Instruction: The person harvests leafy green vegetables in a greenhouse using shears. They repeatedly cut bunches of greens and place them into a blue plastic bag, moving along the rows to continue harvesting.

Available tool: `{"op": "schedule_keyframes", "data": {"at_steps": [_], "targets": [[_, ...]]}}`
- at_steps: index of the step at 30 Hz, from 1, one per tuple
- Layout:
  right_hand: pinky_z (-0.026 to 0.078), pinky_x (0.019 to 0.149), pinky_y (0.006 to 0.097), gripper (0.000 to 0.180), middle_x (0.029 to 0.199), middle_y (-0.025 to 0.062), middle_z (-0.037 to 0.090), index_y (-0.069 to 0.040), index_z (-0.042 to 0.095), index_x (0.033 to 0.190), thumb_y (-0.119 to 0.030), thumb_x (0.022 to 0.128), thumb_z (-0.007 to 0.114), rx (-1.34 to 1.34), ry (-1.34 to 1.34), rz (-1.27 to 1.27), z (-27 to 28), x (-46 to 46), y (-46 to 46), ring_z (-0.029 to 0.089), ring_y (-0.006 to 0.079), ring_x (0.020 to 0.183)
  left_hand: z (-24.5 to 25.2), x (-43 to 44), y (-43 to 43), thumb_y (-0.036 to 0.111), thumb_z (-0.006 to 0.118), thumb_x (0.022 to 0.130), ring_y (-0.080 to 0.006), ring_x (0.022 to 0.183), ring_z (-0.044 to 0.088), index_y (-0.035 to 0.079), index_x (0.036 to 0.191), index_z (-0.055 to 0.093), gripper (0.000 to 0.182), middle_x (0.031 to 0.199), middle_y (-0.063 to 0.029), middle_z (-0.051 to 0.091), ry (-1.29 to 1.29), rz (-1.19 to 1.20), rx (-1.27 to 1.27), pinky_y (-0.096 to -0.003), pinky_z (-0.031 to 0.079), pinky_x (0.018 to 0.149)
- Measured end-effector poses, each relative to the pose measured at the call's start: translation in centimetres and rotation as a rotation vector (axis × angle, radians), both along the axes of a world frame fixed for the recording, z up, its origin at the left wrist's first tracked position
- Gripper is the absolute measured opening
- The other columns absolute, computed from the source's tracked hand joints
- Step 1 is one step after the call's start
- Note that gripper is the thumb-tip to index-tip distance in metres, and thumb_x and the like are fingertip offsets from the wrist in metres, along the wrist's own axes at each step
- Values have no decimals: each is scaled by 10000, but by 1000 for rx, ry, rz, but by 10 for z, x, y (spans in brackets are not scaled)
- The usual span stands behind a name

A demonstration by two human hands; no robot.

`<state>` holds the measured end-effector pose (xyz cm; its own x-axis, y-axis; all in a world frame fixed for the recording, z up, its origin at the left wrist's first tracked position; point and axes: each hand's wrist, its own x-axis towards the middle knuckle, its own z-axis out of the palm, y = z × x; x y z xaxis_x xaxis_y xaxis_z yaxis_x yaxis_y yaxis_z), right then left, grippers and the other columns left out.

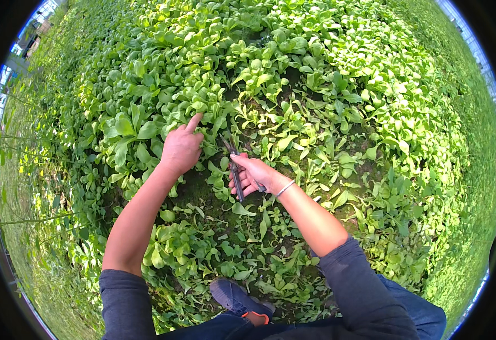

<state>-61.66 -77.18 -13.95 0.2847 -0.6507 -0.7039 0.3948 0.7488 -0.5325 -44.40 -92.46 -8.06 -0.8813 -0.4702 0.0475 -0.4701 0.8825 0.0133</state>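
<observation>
My left hand (pixel 183 146) is among the leafy green plants (pixel 192 95), its index finger stretched out against a leaf. Its other fingers are curled, and the palm side is hidden, so I cannot see if anything lies in it. In my right hand (pixel 252 172) is a pair of dark-handled garden shears (pixel 236 176), held between the thumb and fingers. The blades point up and left towards the left hand's plants, with the tips close to the leaves. A light-coloured bracelet (pixel 285 188) circles the right wrist.
Loose, partly wilted leaves (pixel 303 140) and small plants lie scattered over dark soil (pixel 194 187) beneath the hands. Dense greens (pixel 401 85) stand at the right and far side. My shoe (pixel 241 299) is planted among low plants. Tall thin stems (pixel 39 219) lean in at left.
</observation>
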Motion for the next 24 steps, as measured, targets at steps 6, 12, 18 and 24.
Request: {"op": "schedule_keyframes", "data": {"at_steps": [6, 12, 18, 24], "targets": [[565, 541, 359, 506, 750, 94, 624, -56, 557, 932, -556, 935, 482, 1, 111, -8, 3, -2, -43, 643, 203, 602, 1, -21, -12, 136, 663, 694, -307, 906, 637, 61, 874, 657, 196, 1119, -120, 606, -170, 121, 154, -430, 527, 783], [523, 429, 300, 494, 631, 65, 585, -32, 537, 807, -506, 944, 513, -17, 210, -4, 18, 3, 8, 593, 167, 477, -9, 20, -4, 207, 712, 700, -306, 903, 607, 63, 942, 614, 298, 907, -99, 609, -23, 84, 173, -418, 509, 787], [595, 529, 383, 585, 744, 141, 630, 10, 527, 905, -573, 924, 492, 54, 86, 132, 4, 10, 31, 666, 254, 588, -5, 32, 9, 194, 734, 672, -304, 888, 590, 62, 896, 587, 299, 899, -86, 590, 37, -9, 162, -411, 501, 774], [480, 381, 285, 512, 566, 26, 529, -34, 525, 758, -511, 945, 513, -12, 227, 14, 1, 28, 13, 530, 133, 418, -7, 15, 23, 251, 781, 654, -308, 905, 604, 81, 1021, 507, 489, 915, -107, 598, -103, -20, 157, -417, 495, 771]]}}
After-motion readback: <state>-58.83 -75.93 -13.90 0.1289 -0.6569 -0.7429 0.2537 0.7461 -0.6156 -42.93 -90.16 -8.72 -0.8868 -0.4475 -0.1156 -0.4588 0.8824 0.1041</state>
